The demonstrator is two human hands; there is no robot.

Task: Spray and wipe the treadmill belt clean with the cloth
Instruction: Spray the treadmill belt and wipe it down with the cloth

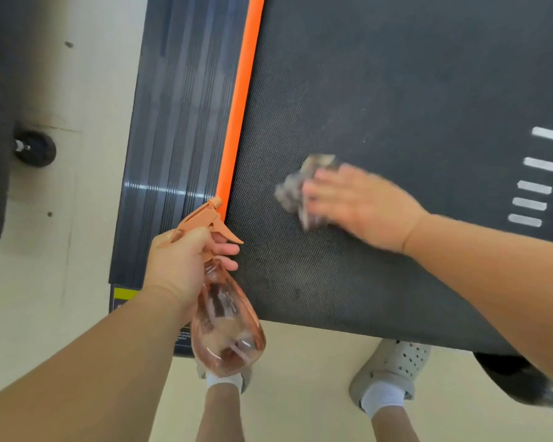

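While the right hand point(355, 202) presses a crumpled grey cloth point(296, 189) against the dark, fine-textured treadmill belt point(380, 90), the left hand point(179, 263) holds a translucent pink-orange plastic spray bottle point(227, 327) over the treadmill's near left corner.

The right hand's fingers lie fairly straight and close together on top of the cloth (both are smeared by blur, so finer detail is lost). The cloth sits on the belt's left half, nearer the bright orange edge strip point(240, 100) than the row of short white dashes point(537, 177) printed toward the right side. Part of the cloth pokes out beyond the fingertips toward the strip.

The left hand's fingers are curled round the bottle's neck, just under the orange trigger head; two fingertips show on the right side below the trigger lever. The bottle is tilted, its rounded base toward the camera and its nozzle pointing away, level with the near end of the orange strip.

Left of the strip runs a dark ribbed side rail point(176, 122) with a small yellow label point(123, 295) at its near end. The treadmill stands on a cream floor point(77, 90). A pale perforated clog point(396, 365) over a white sock shows at the belt's near edge, and a small black wheel point(35, 148) sits at the far left.
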